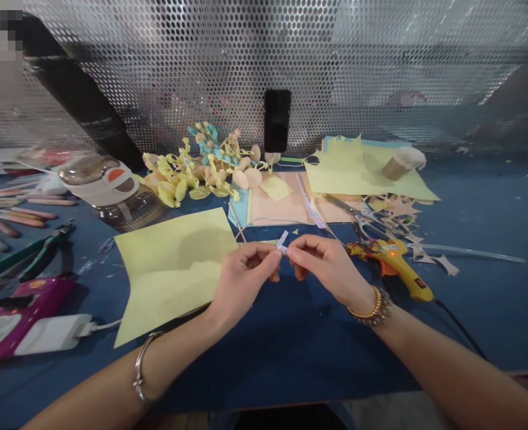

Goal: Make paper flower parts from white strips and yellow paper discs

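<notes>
Between my two hands is a small pale lilac paper strip (282, 239), its upper end sticking up above the fingertips. My left hand (250, 272) pinches it between thumb and forefinger. My right hand (322, 263) has its thumb and forefinger pressed together at the strip's right side. A large yellow-green paper sheet (174, 263) lies creased beside my left hand. Beyond the hands are a pink paper sheet (277, 209) and a longer lilac strip (309, 206). The yellow glue gun (398, 266) rests to the right of my right hand.
Paper leaves and flowers (214, 164) stand before a perforated metal panel (201, 60) with a phone (277, 119) against it. A jar (116, 191), pliers (44, 257) and a purple device (26, 316) are left; scissors (365, 221) and paper scraps (393, 209) right.
</notes>
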Demonstrator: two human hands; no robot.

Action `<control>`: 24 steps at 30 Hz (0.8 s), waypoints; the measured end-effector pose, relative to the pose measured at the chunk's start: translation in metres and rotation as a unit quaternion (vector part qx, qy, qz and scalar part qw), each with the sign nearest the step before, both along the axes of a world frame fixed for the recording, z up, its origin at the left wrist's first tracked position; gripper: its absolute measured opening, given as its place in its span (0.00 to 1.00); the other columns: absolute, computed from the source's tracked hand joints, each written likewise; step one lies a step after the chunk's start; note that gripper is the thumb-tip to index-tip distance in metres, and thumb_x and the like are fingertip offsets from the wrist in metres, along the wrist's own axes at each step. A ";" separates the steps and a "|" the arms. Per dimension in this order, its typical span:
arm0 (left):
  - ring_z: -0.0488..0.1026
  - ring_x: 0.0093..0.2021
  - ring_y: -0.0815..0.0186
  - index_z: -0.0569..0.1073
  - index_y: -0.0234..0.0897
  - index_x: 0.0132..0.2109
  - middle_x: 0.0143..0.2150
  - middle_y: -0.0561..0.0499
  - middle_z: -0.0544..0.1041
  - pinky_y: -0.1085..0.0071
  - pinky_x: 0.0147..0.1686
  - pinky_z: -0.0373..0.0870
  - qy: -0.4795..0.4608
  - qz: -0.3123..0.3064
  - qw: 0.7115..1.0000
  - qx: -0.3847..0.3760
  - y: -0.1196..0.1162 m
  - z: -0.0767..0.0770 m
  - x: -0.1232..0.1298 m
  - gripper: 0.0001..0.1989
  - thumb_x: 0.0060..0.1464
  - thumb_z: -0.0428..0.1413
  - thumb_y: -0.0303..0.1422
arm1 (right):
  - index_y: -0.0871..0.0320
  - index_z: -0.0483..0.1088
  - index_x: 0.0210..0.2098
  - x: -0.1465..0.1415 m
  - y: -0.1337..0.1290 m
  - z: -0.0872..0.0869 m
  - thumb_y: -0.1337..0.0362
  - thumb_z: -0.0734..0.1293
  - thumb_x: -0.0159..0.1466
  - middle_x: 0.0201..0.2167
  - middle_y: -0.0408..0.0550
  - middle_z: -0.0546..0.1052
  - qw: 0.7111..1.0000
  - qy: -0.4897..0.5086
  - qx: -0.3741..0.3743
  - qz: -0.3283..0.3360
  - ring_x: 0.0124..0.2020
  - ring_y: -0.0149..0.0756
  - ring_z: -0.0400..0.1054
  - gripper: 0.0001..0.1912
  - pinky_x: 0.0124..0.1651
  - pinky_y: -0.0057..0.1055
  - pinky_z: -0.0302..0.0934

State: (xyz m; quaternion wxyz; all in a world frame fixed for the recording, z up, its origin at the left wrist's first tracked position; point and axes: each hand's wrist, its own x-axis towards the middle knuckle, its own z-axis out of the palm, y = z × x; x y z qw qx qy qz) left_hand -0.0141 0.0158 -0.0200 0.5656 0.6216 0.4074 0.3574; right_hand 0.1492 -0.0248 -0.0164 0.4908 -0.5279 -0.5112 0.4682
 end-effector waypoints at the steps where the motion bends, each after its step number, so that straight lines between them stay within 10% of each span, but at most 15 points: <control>1: 0.70 0.23 0.73 0.76 0.35 0.33 0.21 0.56 0.73 0.77 0.26 0.67 -0.001 0.002 1.000 0.001 0.000 0.000 0.000 0.08 0.55 0.58 0.35 | 0.58 0.69 0.27 0.000 0.000 0.001 0.60 0.67 0.62 0.21 0.38 0.68 1.000 -0.007 0.004 0.003 0.20 0.24 0.64 0.10 0.25 0.24 0.62; 24: 0.72 0.23 0.74 0.77 0.34 0.33 0.23 0.55 0.75 0.79 0.27 0.70 -0.046 0.005 0.999 -0.024 0.002 -0.002 0.001 0.06 0.55 0.58 0.32 | 0.59 0.71 0.29 -0.001 0.000 0.001 0.62 0.68 0.60 0.22 0.39 0.70 1.000 -0.006 0.007 0.002 0.21 0.24 0.63 0.08 0.25 0.23 0.62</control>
